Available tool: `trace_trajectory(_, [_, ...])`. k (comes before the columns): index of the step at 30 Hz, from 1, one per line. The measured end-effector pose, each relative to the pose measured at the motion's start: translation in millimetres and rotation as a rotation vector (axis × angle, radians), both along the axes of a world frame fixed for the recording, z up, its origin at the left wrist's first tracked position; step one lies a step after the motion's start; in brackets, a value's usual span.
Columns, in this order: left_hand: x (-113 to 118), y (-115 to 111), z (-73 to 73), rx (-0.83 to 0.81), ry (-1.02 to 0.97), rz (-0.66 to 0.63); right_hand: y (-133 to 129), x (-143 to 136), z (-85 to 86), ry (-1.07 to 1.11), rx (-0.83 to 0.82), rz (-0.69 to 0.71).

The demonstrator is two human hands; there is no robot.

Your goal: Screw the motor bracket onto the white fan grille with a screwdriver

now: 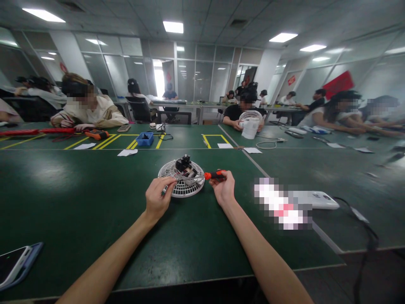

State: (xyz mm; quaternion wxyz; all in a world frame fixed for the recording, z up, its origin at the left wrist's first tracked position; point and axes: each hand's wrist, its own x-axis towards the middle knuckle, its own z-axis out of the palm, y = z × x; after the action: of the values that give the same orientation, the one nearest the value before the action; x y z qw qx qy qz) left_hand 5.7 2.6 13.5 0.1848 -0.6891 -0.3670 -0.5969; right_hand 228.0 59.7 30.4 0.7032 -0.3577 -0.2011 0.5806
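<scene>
A round white fan grille (185,188) lies on the green table, with a black and white motor assembly (186,166) on top of it. My right hand (224,188) is closed round the red and black handle of a screwdriver (216,174), right of the grille. The screwdriver's shaft points left across the grille. At the grille's left edge, my left hand (160,196) has its fingers pinched near the shaft's tip; whatever they hold is too small to make out.
A blue bin (145,139) and paper slips (127,152) lie farther back. At right are a white device (321,200) and a cable; phones (15,264) lie front left. Across the table, a person holds a white fan part (249,126).
</scene>
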Motion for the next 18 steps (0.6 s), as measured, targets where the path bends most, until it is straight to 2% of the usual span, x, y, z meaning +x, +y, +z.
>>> trace_trajectory(10, [-0.8, 0.9, -2.5, -0.038, 0.011, -0.014, -3.3, -3.0, 2.8, -0.009, -0.006, 0.011])
trace_trajectory(18, [1.1, 0.2, -0.4, -0.001, 0.008, -0.023, -1.1, -1.3, 2.4, -0.006, -0.016, -0.015])
